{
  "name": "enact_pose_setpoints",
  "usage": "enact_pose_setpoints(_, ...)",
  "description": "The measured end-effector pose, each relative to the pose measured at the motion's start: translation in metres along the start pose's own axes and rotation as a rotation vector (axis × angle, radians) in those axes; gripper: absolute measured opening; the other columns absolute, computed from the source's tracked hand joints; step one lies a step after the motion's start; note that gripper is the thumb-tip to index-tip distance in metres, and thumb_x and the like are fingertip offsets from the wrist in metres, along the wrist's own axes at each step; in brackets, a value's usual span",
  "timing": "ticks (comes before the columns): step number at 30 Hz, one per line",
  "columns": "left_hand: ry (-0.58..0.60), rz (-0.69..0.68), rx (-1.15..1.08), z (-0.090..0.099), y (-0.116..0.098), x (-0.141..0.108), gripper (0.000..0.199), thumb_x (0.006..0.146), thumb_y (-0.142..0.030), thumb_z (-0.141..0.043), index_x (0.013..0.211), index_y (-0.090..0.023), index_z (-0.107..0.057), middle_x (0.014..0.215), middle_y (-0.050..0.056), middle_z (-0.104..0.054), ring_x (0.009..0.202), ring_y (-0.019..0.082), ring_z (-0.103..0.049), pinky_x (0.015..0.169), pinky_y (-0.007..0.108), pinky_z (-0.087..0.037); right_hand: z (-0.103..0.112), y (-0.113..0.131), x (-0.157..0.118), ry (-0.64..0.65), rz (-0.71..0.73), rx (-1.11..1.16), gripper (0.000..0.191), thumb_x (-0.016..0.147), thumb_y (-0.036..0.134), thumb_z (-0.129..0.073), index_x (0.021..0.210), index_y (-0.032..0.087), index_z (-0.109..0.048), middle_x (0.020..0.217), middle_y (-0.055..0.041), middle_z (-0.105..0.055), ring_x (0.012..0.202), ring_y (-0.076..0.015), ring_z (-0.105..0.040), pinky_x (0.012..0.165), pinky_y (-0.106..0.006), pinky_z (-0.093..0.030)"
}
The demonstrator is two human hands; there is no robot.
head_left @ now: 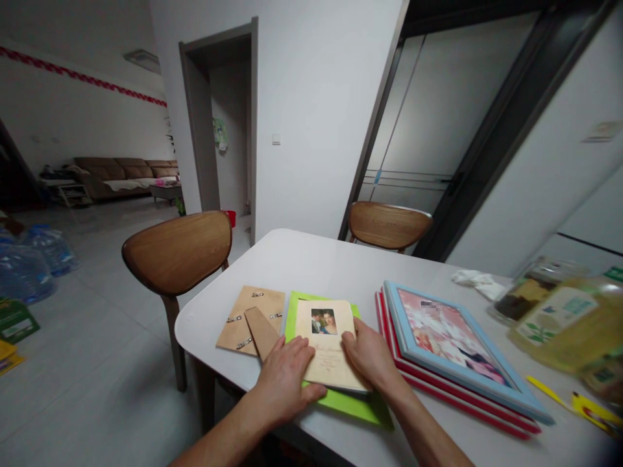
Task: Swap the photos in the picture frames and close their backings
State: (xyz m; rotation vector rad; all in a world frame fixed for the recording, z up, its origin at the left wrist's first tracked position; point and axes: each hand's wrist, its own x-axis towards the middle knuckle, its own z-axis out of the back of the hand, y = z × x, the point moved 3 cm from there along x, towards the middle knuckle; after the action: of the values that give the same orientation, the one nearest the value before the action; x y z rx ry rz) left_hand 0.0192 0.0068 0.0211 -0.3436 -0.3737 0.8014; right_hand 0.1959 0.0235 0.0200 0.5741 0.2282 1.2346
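A cream card [329,363] with a small photo of two people and faint print lies over a bright green picture frame [360,406]. My right hand [372,353] grips the card's right edge, thumb on top and fingers curled, partly hidden. On the left side, my left hand [287,376] lies with its fingers flat at the card's edge and its thumb apart, near the frame's lower side. Beside it rests a brown frame backing board [267,301] with metal clips and a stand leg [260,329], partly covered by my left hand.
To the right, a light blue picture frame [406,331] lies stacked on red frames [467,399]. Beyond are a crumpled tissue [477,281], a jar [535,285], a large bottle of yellow liquid [555,324] and a yellow tool [594,410]. Wooden chairs [180,253] stand by the table [316,253].
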Motion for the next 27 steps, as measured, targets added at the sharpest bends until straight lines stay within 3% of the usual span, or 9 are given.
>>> enact_pose_setpoints(6,-0.004,0.007,0.045,-0.001,-0.006,0.002,0.033,0.07,-0.039,-0.056,0.094,-0.016,-0.055,0.111,0.009,-0.053,0.107,0.023,-0.045,0.096,0.042,-0.026,-0.003,0.007,-0.009,0.011,0.005,-0.409,0.034,0.074,0.031,-0.031,0.086,0.012,-0.057,0.084,-0.0145,-0.057,0.072,-0.0264,-0.057,0.058,-0.035,-0.04)
enact_pose_setpoints(11,0.0,-0.013,0.004,0.002,-0.002,-0.001,0.039,0.071,-0.034,-0.054,0.106,-0.016,-0.05,0.115,0.009,-0.052,0.109,0.022,-0.043,0.098,0.041,-0.024,-0.003,0.005,-0.012,-0.003,0.049,-0.452,0.031,0.074,0.031,-0.035,0.087,0.013,-0.057,0.085,-0.0123,-0.054,0.071,-0.0242,-0.057,0.057,-0.033,-0.039)
enact_pose_setpoints(14,-0.045,0.03,-0.008,0.013,0.025,-0.013,0.054,0.069,-0.03,-0.055,0.119,-0.017,-0.039,0.126,0.009,-0.041,0.117,0.02,-0.035,0.1,0.039,-0.022,-0.001,0.008,-0.014,-0.015,0.093,-0.348,0.034,0.076,0.03,-0.034,0.096,0.013,-0.056,0.088,-0.0122,-0.054,0.074,-0.0224,-0.056,0.062,-0.033,-0.04)
enact_pose_setpoints(17,-0.106,0.204,0.075,0.027,0.068,-0.029,0.059,0.065,-0.029,-0.058,0.119,-0.015,-0.041,0.13,0.012,-0.036,0.121,0.025,-0.029,0.1,0.043,-0.021,-0.005,0.031,-0.021,-0.002,0.255,-0.165,0.035,0.077,0.027,-0.036,0.104,0.013,-0.054,0.095,-0.0115,-0.056,0.084,-0.019,-0.053,0.074,-0.029,-0.037)
enact_pose_setpoints(20,-0.12,0.307,0.106,0.033,0.099,-0.041,0.062,0.062,-0.033,-0.06,0.118,-0.015,-0.041,0.131,0.014,-0.033,0.122,0.027,-0.026,0.099,0.043,-0.022,-0.02,0.071,-0.032,0.032,0.446,-0.08,0.034,0.076,0.031,-0.04,0.103,0.016,-0.055,0.096,-0.0096,-0.057,0.091,-0.0189,-0.049,0.082,-0.03,-0.032)
enact_pose_setpoints(24,-0.151,0.297,0.089,0.033,0.106,-0.047,0.056,0.065,-0.031,-0.058,0.117,-0.014,-0.043,0.131,0.014,-0.034,0.122,0.025,-0.027,0.1,0.041,-0.024,-0.049,0.113,-0.043,0.099,0.563,-0.155,0.047,0.068,0.047,-0.049,0.106,0.021,-0.051,0.095,-0.0095,-0.057,0.093,-0.0241,-0.045,0.079,-0.038,-0.029)
enact_pose_setpoints(27,-0.187,0.267,0.088,0.031,0.104,-0.05,0.053,0.067,-0.028,-0.056,0.115,-0.012,-0.044,0.13,0.015,-0.034,0.122,0.025,-0.028,0.1,0.041,-0.024,-0.067,0.122,-0.044,0.095,0.547,-0.158,0.044,0.066,0.041,-0.052,0.105,0.02,-0.05,0.093,-0.0098,-0.057,0.09,-0.0252,-0.046,0.077,-0.039,-0.031)
